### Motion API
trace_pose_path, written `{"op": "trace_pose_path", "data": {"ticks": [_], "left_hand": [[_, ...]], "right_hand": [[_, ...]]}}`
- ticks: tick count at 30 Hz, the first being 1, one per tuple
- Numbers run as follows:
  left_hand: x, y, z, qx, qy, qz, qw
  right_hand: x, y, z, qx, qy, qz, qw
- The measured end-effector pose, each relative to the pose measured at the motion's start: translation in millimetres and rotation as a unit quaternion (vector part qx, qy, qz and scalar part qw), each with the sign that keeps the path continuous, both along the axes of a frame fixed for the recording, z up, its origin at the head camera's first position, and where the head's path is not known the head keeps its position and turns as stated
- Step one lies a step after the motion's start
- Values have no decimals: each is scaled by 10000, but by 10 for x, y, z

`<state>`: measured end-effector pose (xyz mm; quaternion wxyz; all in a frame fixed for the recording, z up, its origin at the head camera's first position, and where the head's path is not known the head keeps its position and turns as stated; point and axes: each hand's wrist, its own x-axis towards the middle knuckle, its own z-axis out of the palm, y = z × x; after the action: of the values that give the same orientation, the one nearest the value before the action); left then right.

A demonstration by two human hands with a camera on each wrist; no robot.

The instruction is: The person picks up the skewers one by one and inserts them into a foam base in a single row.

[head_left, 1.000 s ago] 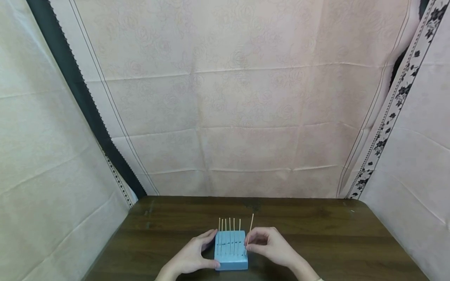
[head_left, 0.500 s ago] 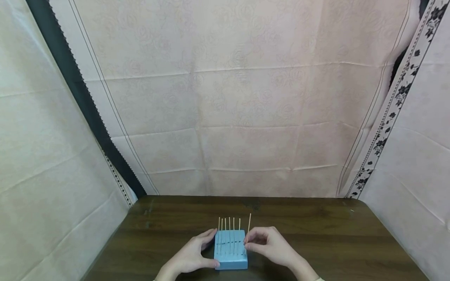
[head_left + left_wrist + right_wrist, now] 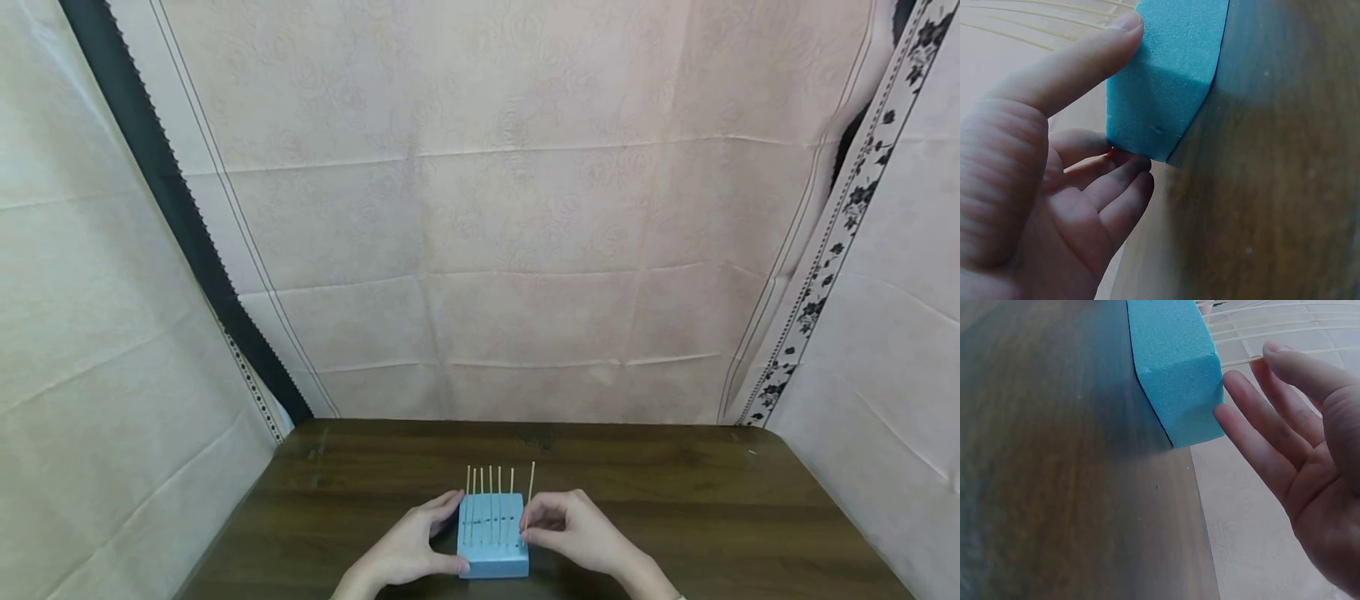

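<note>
A light blue foam block (image 3: 492,567) rests on the dark table, with several thin wooden sticks (image 3: 491,478) standing upright in it. My left hand (image 3: 405,542) grips its left side; in the left wrist view the thumb (image 3: 1124,30) lies on one face and the fingertips touch the opposite edge. At the block's right side, my right hand (image 3: 581,533) pinches another thin wooden stick (image 3: 532,479) between thumb and index finger. In the right wrist view this stick (image 3: 1238,363) meets the block's corner edge, and the other fingertips touch or come close to the foam (image 3: 1175,344).
The brown wood table (image 3: 675,500) has rounded far corners. Behind it hangs a cream patterned cloth (image 3: 525,317), with more pale cloth (image 3: 112,333) at the left. Cloth with a black floral border (image 3: 817,300) hangs at the right.
The pinched stick's top has swung slightly left to stand more upright, then sunk a little. My right hand has dipped slightly with it. The left hand and block stay in place.
</note>
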<state>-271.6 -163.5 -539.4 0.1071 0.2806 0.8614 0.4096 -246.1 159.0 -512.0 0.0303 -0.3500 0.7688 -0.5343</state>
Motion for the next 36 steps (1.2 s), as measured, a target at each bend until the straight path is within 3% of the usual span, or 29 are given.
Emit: {"op": "trace_pose_path", "data": {"ticks": [9, 18, 36], "left_hand": [[3, 0, 1, 214, -143, -114, 9996], [14, 10, 23, 245, -185, -115, 9995], [13, 7, 17, 265, -148, -134, 9994]], "right_hand": [[-22, 6, -46, 144, 78, 109, 9998], [7, -30, -32, 351, 223, -145, 9990], [57, -68, 28, 710, -42, -632, 9955]]}}
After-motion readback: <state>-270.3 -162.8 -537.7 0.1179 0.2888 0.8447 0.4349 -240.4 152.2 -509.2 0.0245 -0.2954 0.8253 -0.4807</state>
